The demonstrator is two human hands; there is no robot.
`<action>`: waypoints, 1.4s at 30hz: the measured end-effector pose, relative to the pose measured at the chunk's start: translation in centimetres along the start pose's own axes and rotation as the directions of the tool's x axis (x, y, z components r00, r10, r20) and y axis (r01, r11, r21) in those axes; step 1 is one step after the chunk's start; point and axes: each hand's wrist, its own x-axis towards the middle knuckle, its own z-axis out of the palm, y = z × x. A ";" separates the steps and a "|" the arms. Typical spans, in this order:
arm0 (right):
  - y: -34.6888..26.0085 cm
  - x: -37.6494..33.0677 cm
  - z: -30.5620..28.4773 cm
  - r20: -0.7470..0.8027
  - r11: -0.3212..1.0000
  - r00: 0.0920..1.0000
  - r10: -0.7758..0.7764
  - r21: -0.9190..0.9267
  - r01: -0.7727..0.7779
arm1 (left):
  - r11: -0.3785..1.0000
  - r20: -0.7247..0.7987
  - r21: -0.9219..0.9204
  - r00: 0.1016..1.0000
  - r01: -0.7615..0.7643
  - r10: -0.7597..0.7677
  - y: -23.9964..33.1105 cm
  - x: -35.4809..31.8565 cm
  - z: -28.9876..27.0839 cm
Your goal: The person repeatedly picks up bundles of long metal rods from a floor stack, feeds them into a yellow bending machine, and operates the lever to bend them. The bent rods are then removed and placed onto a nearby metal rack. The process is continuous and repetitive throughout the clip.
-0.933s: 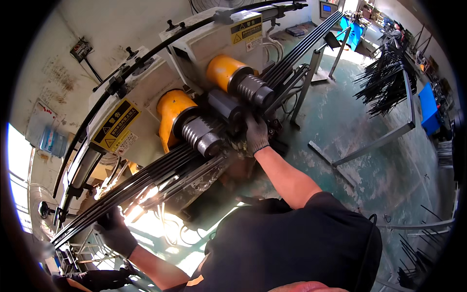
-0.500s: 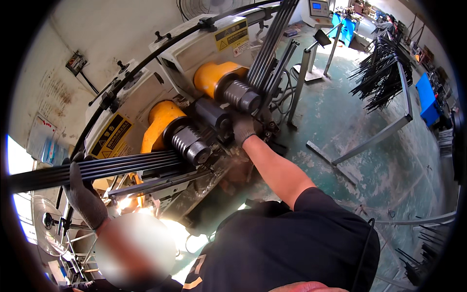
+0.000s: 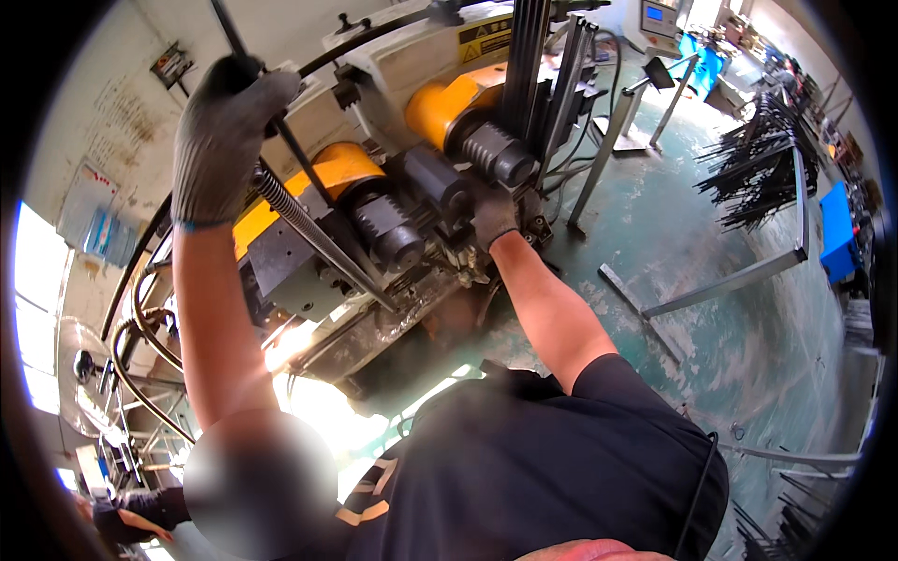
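My left hand (image 3: 229, 140), in a grey knit glove, is closed around black metal tubes (image 3: 301, 161). They slant down from the top left to the machine and show almost edge-on, like one bar. My right hand (image 3: 494, 217), also gloved, reaches in beside a dark cylinder (image 3: 438, 182) at the middle of the machine; its fingers are hidden. A grooved dark roller (image 3: 385, 232) with a yellow housing (image 3: 346, 166) lies left of that cylinder. To its right is a second grooved roller (image 3: 494, 154) with a yellow housing (image 3: 440, 112). More black tubes (image 3: 526, 65) stand upright behind the second roller.
A long spring (image 3: 290, 201) on a rod runs below the left roller. On the right, a metal stand (image 3: 725, 285) carries a heap of black rods (image 3: 762, 164). A control box (image 3: 659, 21) stands at the back. Another person's arm (image 3: 140, 522) shows at the lower left.
My left hand has swung up and to the right with the tubes, which have turned from nearly level to steep. The right-hand tubes now stand more upright. My right hand stays beside the cylinder.
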 end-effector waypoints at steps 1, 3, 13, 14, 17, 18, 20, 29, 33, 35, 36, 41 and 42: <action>-0.3 -0.3 0.2 0.011 1.000 1.000 -0.007 -0.004 0.007 | 1.000 -0.019 -0.011 1.000 0.019 -0.019 -0.6 0.2 0.0; -1.2 -1.2 0.4 0.015 1.000 1.000 -0.010 -0.014 0.011 | 1.000 -0.053 -0.020 0.998 0.017 -0.018 -1.3 0.0 0.0; -0.1 0.7 -0.1 0.005 0.982 0.988 0.154 0.112 -0.153 | 0.994 0.017 -0.104 1.000 0.020 -0.019 -1.0 -0.1 -0.2; 0.1 1.2 -0.3 0.019 0.978 0.985 0.169 0.119 -0.170 | 0.974 0.024 -0.211 0.996 0.087 -0.084 0.5 -1.2 -0.2; 0.5 1.7 -0.1 -0.037 0.980 0.987 0.158 0.131 -0.152 | 0.939 -0.061 -0.293 0.976 0.182 -0.208 6.1 -3.7 1.8; 0.5 1.6 -0.2 -0.041 0.984 0.992 0.121 0.133 -0.115 | 0.938 -0.108 -0.286 0.966 0.197 -0.236 6.7 -3.9 2.5; 0.6 1.7 -0.3 -0.054 0.984 0.988 0.143 0.120 -0.135 | 0.974 -0.184 -0.156 0.964 0.163 -0.191 6.1 -3.5 3.2; 2.5 4.4 -1.0 -0.103 0.989 0.985 0.139 0.067 -0.132 | 0.974 -0.115 -0.146 0.975 0.175 -0.192 4.2 -2.1 2.0; 1.9 3.6 -0.2 -0.106 0.992 0.989 0.099 0.084 -0.091 | 0.970 -0.144 -0.034 0.960 0.239 -0.241 5.2 -2.2 2.0; 2.4 4.4 -0.3 -0.137 0.997 0.989 0.049 0.061 -0.041 | 0.976 -0.113 -0.068 0.970 0.209 -0.216 4.4 -1.9 1.7; 2.4 4.4 -0.2 -0.153 0.999 0.988 0.025 0.046 -0.018 | 0.972 -0.106 -0.062 0.967 0.225 -0.230 4.5 -1.9 1.6; 0.8 3.1 0.8 -0.126 0.994 0.988 0.086 0.082 -0.076 | 0.942 -0.084 -0.063 0.939 0.329 -0.333 6.7 -2.5 1.3; 0.4 3.0 0.7 -0.126 0.991 0.987 0.104 0.093 -0.092 | 0.934 -0.093 -0.071 0.930 0.351 -0.356 7.9 -2.6 1.6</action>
